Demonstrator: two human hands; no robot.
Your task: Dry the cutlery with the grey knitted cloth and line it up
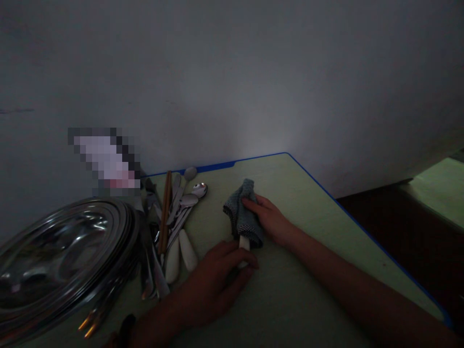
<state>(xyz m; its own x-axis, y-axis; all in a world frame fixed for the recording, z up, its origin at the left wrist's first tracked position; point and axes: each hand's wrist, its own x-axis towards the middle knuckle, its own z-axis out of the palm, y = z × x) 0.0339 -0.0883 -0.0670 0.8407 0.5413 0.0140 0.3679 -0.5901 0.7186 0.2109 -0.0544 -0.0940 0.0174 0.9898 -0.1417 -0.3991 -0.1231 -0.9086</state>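
Note:
My left hand [219, 280] is closed around the white handle [244, 242] of a utensil, whose other end is hidden in a cloth. The grey-green cloth [242, 208] with a dark checked edge is wrapped over it, and my right hand [270, 217] grips the cloth from the right, thumb and fingers pressed on it. To the left of my hands lies loose cutlery, among it a shiny spoon [199, 189], a pair of wooden chopsticks [165, 212] and two white handles [187, 250].
A stack of round metal trays [125, 227] stands on the left of the pale green table [304, 270]. Behind it, a blurred-out object [105, 159] leans near the wall [232, 87]. The table's blue edge [337, 203] runs along the right; another pale surface [438, 188] is at far right.

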